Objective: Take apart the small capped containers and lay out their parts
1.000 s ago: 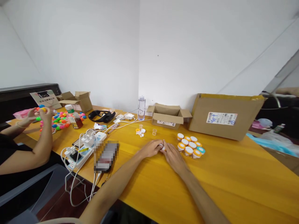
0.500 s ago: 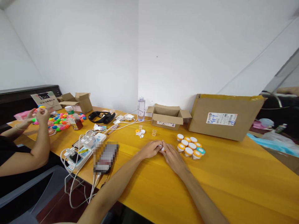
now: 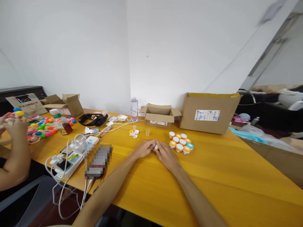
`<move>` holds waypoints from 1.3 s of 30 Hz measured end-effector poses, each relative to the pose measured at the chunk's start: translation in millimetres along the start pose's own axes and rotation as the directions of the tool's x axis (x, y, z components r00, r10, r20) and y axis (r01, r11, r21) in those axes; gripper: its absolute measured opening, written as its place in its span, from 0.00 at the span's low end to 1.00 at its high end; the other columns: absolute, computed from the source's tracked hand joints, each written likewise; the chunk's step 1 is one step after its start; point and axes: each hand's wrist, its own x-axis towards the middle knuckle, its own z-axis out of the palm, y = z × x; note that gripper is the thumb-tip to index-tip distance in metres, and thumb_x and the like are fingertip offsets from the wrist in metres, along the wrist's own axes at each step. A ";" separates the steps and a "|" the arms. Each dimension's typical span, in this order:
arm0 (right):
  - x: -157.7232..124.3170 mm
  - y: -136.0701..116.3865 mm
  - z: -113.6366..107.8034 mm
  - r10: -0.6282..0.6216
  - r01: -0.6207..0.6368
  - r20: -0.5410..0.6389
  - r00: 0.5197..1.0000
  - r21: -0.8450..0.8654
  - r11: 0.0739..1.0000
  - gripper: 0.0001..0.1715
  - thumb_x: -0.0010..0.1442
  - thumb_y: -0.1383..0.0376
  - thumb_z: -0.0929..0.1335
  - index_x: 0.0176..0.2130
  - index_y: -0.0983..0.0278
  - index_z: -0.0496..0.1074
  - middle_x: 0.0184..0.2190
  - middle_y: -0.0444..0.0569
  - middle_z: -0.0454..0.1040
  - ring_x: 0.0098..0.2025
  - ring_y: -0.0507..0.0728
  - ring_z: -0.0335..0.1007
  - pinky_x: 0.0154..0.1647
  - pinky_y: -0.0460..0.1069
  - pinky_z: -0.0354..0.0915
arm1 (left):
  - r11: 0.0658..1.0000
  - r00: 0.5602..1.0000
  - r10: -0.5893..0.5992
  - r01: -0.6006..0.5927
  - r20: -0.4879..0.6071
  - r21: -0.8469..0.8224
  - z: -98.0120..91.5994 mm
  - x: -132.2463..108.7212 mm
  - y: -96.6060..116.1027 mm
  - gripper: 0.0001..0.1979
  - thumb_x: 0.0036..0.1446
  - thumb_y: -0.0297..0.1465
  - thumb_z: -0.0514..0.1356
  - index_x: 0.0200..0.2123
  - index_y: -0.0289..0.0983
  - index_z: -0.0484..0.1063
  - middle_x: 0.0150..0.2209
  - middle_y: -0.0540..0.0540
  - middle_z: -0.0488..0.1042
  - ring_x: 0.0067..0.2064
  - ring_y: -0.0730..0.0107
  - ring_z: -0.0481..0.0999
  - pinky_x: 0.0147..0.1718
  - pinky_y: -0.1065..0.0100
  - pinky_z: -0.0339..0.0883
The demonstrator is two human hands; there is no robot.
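Observation:
My left hand [image 3: 145, 148] and my right hand [image 3: 166, 154] meet over the table, fingers closed around a small white-topped jar [image 3: 155, 146]. Most of it is hidden by the fingers. Just right of my right hand stands a cluster of small clear jars with white, orange and teal lids [image 3: 181, 142]. Beyond my hands is an open clear jar [image 3: 147, 132]. To its left lie small white and orange loose parts [image 3: 134, 133], with another little clear cup [image 3: 134, 127] behind them.
Behind are an open cardboard box [image 3: 159, 117], a large carton [image 3: 209, 113] and a water bottle [image 3: 134, 109]. At left lie a phone [image 3: 98, 162], a power strip [image 3: 71, 162] with cables and a black strap [image 3: 93, 119]. A co-worker's hand [image 3: 17, 124] holds colourful balls.
The view has swung to the right, so everything sits further left in the picture. Both hands stay together on the small jar. The co-worker's hands still hold balls.

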 end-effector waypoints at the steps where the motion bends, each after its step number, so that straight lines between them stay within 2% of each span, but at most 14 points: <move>1: 0.7 -0.8 -1.5 0.006 -0.006 0.003 1.000 0.015 1.000 0.22 0.67 0.62 0.60 0.57 0.62 0.67 0.46 0.56 0.76 0.49 0.62 0.73 0.50 0.57 0.70 | 1.000 1.000 0.001 -0.001 -0.002 -0.011 -0.3 0.2 0.1 0.11 0.66 0.33 0.48 0.33 0.39 0.65 0.32 0.50 0.70 0.36 0.68 0.68 0.42 0.68 0.64; 10: 6.2 -6.7 -15.0 0.076 -0.079 0.033 0.997 0.127 0.989 0.10 0.64 0.64 0.64 0.45 0.59 0.72 0.41 0.52 0.77 0.43 0.60 0.74 0.46 0.55 0.70 | 0.998 0.999 -0.025 0.024 -0.022 -0.056 0.3 2.2 -3.3 0.10 0.65 0.33 0.49 0.34 0.38 0.66 0.32 0.50 0.70 0.36 0.69 0.68 0.41 0.68 0.64; 20: 7.0 -5.6 -15.9 0.109 -0.121 0.072 0.991 0.196 0.973 0.11 0.64 0.64 0.64 0.46 0.58 0.71 0.42 0.50 0.77 0.45 0.59 0.74 0.48 0.54 0.69 | 0.995 0.998 -0.045 0.041 -0.033 -0.089 2.0 1.6 -4.3 0.11 0.66 0.36 0.49 0.36 0.38 0.68 0.33 0.50 0.72 0.36 0.69 0.69 0.42 0.68 0.64; 32: 6.3 -8.3 -18.3 0.080 -0.087 0.063 0.995 0.118 0.989 0.12 0.65 0.65 0.63 0.46 0.59 0.72 0.41 0.51 0.76 0.43 0.59 0.73 0.45 0.53 0.69 | 0.996 0.999 -0.046 0.044 -0.023 -0.077 1.2 1.3 -3.6 0.10 0.66 0.34 0.49 0.37 0.38 0.68 0.35 0.49 0.73 0.37 0.69 0.71 0.44 0.69 0.64; 39: 6.4 -7.8 -17.0 0.091 -0.100 0.066 0.994 0.161 0.982 0.13 0.65 0.64 0.63 0.48 0.58 0.71 0.42 0.51 0.76 0.44 0.60 0.73 0.47 0.54 0.69 | 0.996 0.999 -0.041 0.039 -0.026 -0.082 1.0 0.6 -4.9 0.11 0.66 0.35 0.49 0.38 0.38 0.68 0.36 0.49 0.73 0.38 0.69 0.71 0.44 0.68 0.64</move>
